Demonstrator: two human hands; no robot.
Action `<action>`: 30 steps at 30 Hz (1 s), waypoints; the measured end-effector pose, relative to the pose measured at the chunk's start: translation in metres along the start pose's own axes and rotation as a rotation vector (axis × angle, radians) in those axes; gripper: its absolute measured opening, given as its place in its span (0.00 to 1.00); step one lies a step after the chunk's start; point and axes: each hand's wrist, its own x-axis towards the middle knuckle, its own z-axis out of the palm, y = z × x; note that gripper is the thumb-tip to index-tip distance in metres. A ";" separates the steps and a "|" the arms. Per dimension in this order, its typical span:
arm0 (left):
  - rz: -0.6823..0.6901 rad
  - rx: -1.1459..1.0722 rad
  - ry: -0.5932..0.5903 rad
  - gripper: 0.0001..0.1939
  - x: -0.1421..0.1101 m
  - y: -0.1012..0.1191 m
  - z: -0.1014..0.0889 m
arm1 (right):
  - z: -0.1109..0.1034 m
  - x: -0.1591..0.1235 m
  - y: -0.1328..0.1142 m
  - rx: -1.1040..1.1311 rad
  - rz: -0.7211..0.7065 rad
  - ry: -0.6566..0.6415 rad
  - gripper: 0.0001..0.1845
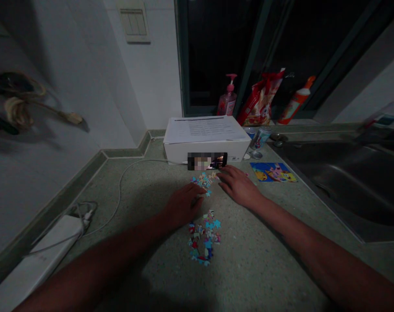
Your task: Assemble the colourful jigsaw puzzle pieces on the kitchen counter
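My left hand [184, 202] reaches over the near left edge of a small pile of jigsaw puzzle pieces [203, 178]. Its fingers point to the right and the thumb stands apart from them; no piece shows in it. On the pile's right side is my right hand [238, 183], fingers spread and low over the counter, the tips close to the pieces and just below a phone [219, 161]. Nearer to me lies a second scatter of jigsaw pieces [208, 244], mostly blue, red and white. Neither hand touches it.
The phone leans on a white box [174, 149] with a printed paper on top. A white cable [120, 188] runs left to a power strip [50, 242]. On the right are a cartoon picture card [273, 172], a can [262, 138] and a metal sink [346, 186].
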 end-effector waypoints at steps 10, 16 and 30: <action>-0.002 -0.037 -0.011 0.16 0.000 0.001 0.000 | -0.001 0.002 -0.004 0.013 -0.012 -0.039 0.17; 0.037 -0.030 0.016 0.14 -0.001 -0.003 0.004 | -0.002 0.004 -0.010 0.023 -0.048 -0.044 0.16; -0.040 -0.048 -0.032 0.15 0.001 0.004 -0.004 | -0.008 0.004 -0.016 0.074 -0.043 -0.062 0.16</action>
